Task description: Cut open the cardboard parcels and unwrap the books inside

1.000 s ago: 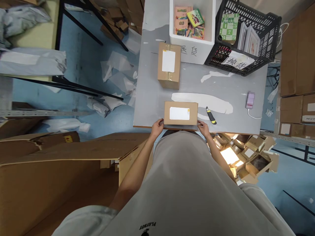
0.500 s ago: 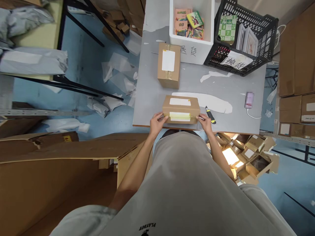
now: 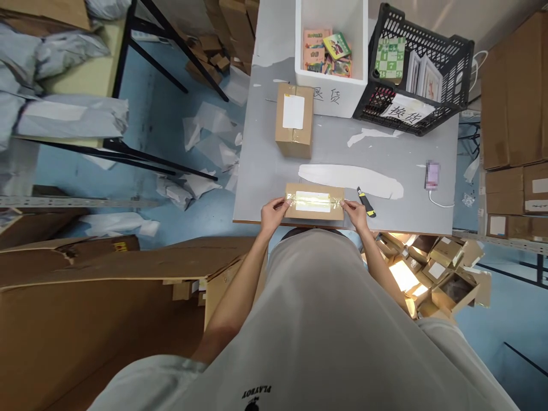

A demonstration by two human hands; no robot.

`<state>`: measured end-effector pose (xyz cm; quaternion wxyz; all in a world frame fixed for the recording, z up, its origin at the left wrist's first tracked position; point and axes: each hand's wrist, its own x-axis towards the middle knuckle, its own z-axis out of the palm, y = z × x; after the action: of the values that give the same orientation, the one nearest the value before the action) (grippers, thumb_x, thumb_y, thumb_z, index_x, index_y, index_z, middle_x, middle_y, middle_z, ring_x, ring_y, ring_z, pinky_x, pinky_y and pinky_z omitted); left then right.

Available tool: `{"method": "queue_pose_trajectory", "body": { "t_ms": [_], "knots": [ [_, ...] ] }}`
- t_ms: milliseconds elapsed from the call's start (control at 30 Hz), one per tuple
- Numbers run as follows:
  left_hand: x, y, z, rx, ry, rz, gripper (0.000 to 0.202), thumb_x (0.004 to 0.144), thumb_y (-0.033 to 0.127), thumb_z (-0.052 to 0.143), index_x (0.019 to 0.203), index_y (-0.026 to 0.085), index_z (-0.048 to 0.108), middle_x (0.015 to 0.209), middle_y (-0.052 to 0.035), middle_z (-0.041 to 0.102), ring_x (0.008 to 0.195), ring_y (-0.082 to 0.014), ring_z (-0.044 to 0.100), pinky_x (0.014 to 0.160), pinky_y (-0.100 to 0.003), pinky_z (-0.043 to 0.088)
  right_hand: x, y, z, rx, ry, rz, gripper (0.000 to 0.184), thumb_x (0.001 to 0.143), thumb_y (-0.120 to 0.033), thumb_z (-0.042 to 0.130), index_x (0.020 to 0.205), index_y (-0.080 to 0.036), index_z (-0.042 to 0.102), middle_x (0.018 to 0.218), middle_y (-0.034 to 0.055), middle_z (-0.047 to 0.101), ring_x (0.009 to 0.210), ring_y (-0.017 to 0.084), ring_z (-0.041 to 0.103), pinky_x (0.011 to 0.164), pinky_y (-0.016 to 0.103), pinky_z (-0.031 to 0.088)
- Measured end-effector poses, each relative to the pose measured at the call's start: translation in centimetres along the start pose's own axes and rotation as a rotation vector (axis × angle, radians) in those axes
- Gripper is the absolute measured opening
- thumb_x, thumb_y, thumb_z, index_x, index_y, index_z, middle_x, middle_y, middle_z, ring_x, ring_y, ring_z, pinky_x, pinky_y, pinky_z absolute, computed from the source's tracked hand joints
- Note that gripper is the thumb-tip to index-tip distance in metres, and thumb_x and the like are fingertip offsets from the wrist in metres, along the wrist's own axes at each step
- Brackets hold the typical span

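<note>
A small cardboard box (image 3: 314, 202) lies at the near edge of the grey table (image 3: 265, 171), its taped seam with a yellowish strip facing up. My left hand (image 3: 272, 210) grips the box's left end, fingers curled round it. My right hand (image 3: 355, 210) grips the right end the same way. A black and yellow utility knife (image 3: 366, 202) lies just right of my right hand.
A second taped box (image 3: 294, 119) with a white label stands farther back. A white foam bin (image 3: 330, 51) of colourful booklets and a black crate (image 3: 417, 68) sit at the far edge. A phone (image 3: 432, 174) on a cable lies at the right. Opened boxes litter the floor.
The box has been rolled over between my hands: the labelled face went from top to the far side and out of sight, and the taped seam now faces up.
</note>
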<state>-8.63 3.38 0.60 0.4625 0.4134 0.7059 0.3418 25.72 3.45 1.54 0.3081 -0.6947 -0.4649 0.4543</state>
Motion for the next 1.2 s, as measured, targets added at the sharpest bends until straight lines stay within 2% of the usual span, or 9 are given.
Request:
{"method": "queue_pose_trajectory", "body": {
  "t_ms": [100,167,267,433,667,767,867,1033,1200],
  "knots": [
    [0.3,-1.6,-0.1,-0.058,-0.036,-0.024,0.062,0.104,0.067,0.064,0.135,0.016,0.081,0.136,-0.0166,0.082,0.132,-0.0321,0.076,0.121,-0.048,0.059,-0.3,1.8,-0.4,0.053,-0.039,0.041,0.068,0.095,-0.078,0.066,0.119,-0.019,0.088,0.128,0.0162,0.085,0.114,0.035,0.082,0.103,0.051,0.067],
    [0.5,-2.7,-0.3,-0.071,-0.062,-0.084,0.057,0.106,0.056,0.059,0.141,0.015,0.077,0.147,-0.0187,0.077,0.137,-0.0313,0.074,0.122,-0.048,0.058,-0.5,2.8,-0.7,0.034,-0.044,0.076,0.065,0.095,-0.071,0.065,0.124,-0.017,0.086,0.133,0.0188,0.083,0.116,0.035,0.081,0.107,0.054,0.065],
    [0.4,-4.3,-0.2,-0.022,-0.115,-0.158,0.062,0.091,0.032,0.071,0.15,0.015,0.071,0.159,-0.021,0.07,0.142,-0.0333,0.072,0.122,-0.05,0.058,-0.8,3.8,-0.6,0.0,-0.068,0.107,0.063,0.084,-0.058,0.078,0.13,-0.016,0.083,0.135,0.0189,0.083,0.113,0.034,0.081,0.111,0.056,0.063],
    [-0.3,-5.4,1.1,0.003,-0.217,-0.171,0.07,0.069,0.016,0.075,0.14,0.016,0.077,0.138,-0.0156,0.082,0.131,-0.0344,0.076,0.117,-0.052,0.061,-1.5,4.0,1.1,0.029,-0.244,0.095,0.069,0.073,-0.049,0.087,0.137,-0.023,0.081,0.133,0.0091,0.085,0.114,0.03,0.078,0.114,0.052,0.06],
    [0.0,-3.5,0.4,-0.078,-0.203,-0.066,0.062,0.083,0.031,0.076,0.144,0.018,0.078,0.161,-0.0128,0.07,0.157,-0.0326,0.059,0.128,-0.047,0.053,-1.7,1.9,0.4,0.052,-0.217,-0.004,0.062,0.086,-0.069,0.082,0.131,-0.026,0.084,0.152,0.0135,0.075,0.15,0.036,0.062,0.122,0.055,0.055],
    [0.7,-2.2,-0.5,-0.116,-0.217,-0.016,0.06,0.094,0.051,0.076,0.142,0.015,0.079,0.149,-0.0143,0.078,0.145,-0.0345,0.069,0.128,-0.049,0.054,-1.3,0.5,0.0,0.066,-0.193,-0.093,0.058,0.098,-0.077,0.068,0.117,-0.027,0.088,0.147,0.0121,0.078,0.148,0.035,0.064,0.126,0.05,0.051],
    [1.2,-1.6,-0.6,-0.095,-0.223,-0.014,0.065,0.097,0.063,0.074,0.137,0.013,0.081,0.138,-0.0148,0.083,0.14,-0.035,0.072,0.125,-0.047,0.055,-0.8,-0.1,0.4,0.021,-0.206,-0.078,0.067,0.098,-0.085,0.061,0.109,-0.024,0.088,0.139,0.0108,0.082,0.138,0.035,0.07,0.123,0.047,0.054],
    [0.7,-2.6,0.6,-0.09,-0.213,-0.134,0.059,0.096,0.056,0.08,0.134,0.011,0.079,0.14,-0.0186,0.082,0.134,-0.0354,0.076,0.122,-0.049,0.058,-1.0,1.0,1.7,-0.004,-0.234,0.064,0.08,0.089,-0.093,0.062,0.113,-0.02,0.084,0.122,0.0122,0.087,0.121,0.035,0.078,0.113,0.051,0.061],
    [-0.3,-3.6,1.3,-0.095,-0.136,-0.169,0.06,0.1,0.055,0.079,0.142,0.013,0.075,0.15,-0.022,0.076,0.145,-0.0357,0.071,0.127,-0.051,0.055,-2.6,1.7,2.0,0.129,-0.225,0.106,0.084,0.082,-0.086,0.077,0.134,-0.019,0.077,0.145,0.0163,0.08,0.131,0.035,0.077,0.116,0.051,0.063]
  ]
}}
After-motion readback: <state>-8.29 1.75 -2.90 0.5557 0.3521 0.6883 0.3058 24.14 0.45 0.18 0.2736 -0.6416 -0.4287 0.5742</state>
